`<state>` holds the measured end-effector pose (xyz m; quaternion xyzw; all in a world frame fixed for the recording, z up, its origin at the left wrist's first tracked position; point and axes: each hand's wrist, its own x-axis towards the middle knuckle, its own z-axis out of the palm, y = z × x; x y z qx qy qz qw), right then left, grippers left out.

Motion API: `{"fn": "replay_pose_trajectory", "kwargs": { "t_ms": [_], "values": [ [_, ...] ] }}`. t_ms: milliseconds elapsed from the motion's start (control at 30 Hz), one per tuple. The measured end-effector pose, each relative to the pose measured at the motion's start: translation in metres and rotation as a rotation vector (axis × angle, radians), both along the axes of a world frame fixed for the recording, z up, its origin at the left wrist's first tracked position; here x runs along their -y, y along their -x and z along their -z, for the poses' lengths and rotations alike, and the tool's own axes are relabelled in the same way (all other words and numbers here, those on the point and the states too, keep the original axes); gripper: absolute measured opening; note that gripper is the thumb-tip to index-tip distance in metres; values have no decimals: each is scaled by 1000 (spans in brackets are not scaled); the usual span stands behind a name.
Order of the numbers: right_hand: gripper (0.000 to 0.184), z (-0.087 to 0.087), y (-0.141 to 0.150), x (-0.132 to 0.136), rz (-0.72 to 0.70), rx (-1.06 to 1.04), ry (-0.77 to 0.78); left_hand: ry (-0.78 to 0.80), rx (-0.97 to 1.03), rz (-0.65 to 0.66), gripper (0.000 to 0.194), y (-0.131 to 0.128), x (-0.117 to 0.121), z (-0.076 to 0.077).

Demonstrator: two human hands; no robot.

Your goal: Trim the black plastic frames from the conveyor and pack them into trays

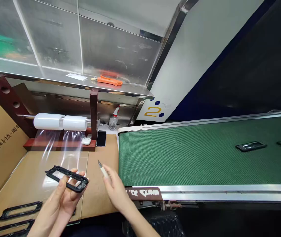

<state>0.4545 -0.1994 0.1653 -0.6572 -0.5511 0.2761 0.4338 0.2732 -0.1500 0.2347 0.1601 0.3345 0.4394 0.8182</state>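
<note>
My left hand (62, 200) is closed on a black plastic frame (67, 171), an oblong part with openings through it, raised over the bench and tilted. To the right of it, my right hand (114, 187) grips the pale handle of a craft knife (103, 170). The knife's blade points up and to the left, apart from the frame. Below and left, two more black frames, one higher (20, 210) and one lower (12, 228), lie on the cardboard; my left forearm partly covers the lower one.
Two film rolls (49, 121) hang on a dark red stand, with clear film drawn toward me. A phone (101, 138), earbud case (86, 141) and spray bottle (113, 121) stand nearby. The green conveyor (179, 154) carries black parts (251, 146). An orange tool (109, 80) lies on the shelf.
</note>
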Motion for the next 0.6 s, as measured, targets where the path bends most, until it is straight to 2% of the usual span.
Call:
{"fn": "replay_pose_trajectory", "kwargs": {
  "t_ms": [67, 133, 200, 267, 300, 333, 433, 500, 600],
  "values": [
    [51, 42, 10, -16, -31, -22, 176, 43, 51, 11, 32, 7, -2, 6],
    [60, 74, 16, -29, 36, 16, 293, 78, 99, 18, 35, 15, -5, 13],
    [65, 91, 20, -35, 167, 90, 299, 103, 135, 19, 37, 23, -8, 18],
    [61, 95, 26, -32, 215, 106, 212, 125, 134, -2, 38, 33, -11, 22],
    [55, 94, 30, -27, 160, 64, 179, 135, 115, -27, 37, 40, -12, 24],
    [48, 93, 37, -19, 40, -11, 181, 144, 83, -63, 38, 48, -14, 26],
    [32, 97, 60, 11, -506, -229, 390, 158, -68, -210, 45, 84, -17, 37],
    [39, 112, 77, 29, -731, -211, 500, 178, -190, -290, 58, 118, -13, 54],
    [67, 148, 108, 40, -811, 21, 448, 274, -335, -294, 76, 177, 5, 93]
  ]
}}
